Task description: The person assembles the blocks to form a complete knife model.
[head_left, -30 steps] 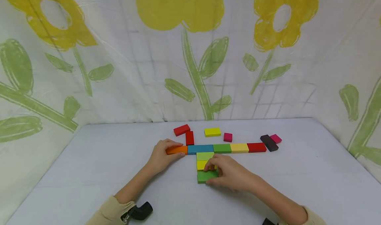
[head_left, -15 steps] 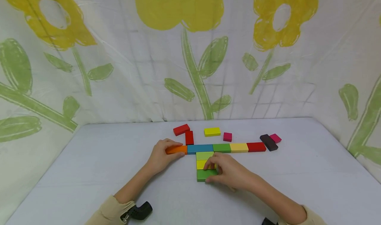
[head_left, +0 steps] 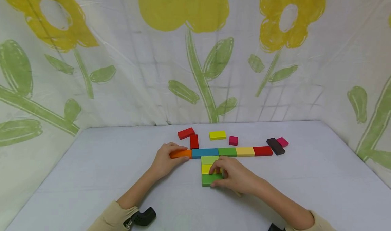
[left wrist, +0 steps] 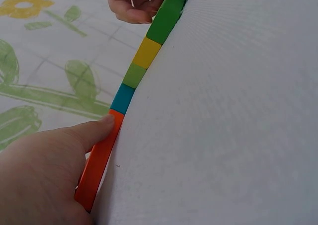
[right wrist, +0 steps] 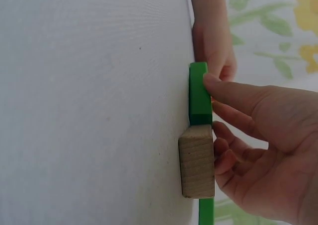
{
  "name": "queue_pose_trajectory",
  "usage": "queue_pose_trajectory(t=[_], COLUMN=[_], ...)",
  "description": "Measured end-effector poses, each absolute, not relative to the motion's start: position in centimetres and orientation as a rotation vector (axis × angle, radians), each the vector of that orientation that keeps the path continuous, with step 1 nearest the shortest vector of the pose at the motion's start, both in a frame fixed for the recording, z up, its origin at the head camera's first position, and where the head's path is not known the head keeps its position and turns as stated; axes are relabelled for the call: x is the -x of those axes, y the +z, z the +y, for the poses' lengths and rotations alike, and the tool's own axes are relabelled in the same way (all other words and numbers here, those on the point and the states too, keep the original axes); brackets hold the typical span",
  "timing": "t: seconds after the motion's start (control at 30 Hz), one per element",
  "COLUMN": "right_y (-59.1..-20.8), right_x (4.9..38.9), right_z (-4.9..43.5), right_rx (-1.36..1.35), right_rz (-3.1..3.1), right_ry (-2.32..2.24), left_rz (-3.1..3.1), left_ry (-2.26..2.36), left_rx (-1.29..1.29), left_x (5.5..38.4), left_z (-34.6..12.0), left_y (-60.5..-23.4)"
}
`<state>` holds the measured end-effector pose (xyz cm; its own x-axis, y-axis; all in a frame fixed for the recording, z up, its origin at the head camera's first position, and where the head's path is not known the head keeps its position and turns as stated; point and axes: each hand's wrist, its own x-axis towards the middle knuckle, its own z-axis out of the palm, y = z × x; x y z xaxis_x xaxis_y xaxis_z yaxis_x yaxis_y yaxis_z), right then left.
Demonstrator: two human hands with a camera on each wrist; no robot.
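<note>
Both hands are occupied at the worktop [head_left: 180, 207]: the left hand [head_left: 166, 159] has thumb and fingers around the orange block [head_left: 180, 153], at the left end of a row, while the right hand [head_left: 233, 176] pinches the big green block [head_left: 209, 180] at the near end of a short column. That column, with a yellow block [head_left: 206, 169] and a lime block [head_left: 210, 160] above it, runs up to the row beneath the blue block [head_left: 205, 153]. I'd judge this to be the lining-up step, one hand steadying the row while the other squares the column. Seen from the right wrist, a plain wooden block [right wrist: 196, 163] sits just beside the big green block, under the right hand; I can't tell whether the curled fingers touch it. As I read it, the next move calls for easing the right fingers off the green without knocking the column askew.
</note>
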<state>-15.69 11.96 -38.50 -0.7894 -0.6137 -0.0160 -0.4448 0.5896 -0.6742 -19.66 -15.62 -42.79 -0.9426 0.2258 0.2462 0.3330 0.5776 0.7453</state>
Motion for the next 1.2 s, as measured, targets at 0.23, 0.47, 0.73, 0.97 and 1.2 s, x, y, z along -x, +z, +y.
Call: queue_pose_trajectory(t=[0.23, 0.47, 0.73, 0.97, 1.2], right_y=[-38.4, -38.0, -37.6, -37.1, -36.9], right_x=[15.7, 16.0, 16.4, 16.6, 16.9], right_z=[12.0, 12.5, 13.3, 14.1, 15.2], right_rx=[0.852, 0.842, 0.857, 0.910, 0.921], right_rz=[2.548, 2.525, 2.517, 2.541, 2.477], right_ry=[-1.037, -1.087, -1.123, -1.121, -1.103], left_rz=[-2.686, -2.686, -2.692, -2.693, -2.694], left_ry=[-1.301, -1.301, -1.293, -1.298, -1.296], left_rx=[0.466, 0.462, 0.459, 0.451, 0.448], left_x=[19.7, 19.7, 19.7, 19.7, 19.7], left_z=[-15.6, -15.6, -15.5, -15.5, -15.6], left_y=[-42.9, -42.9, -42.7, -42.8, -42.7])
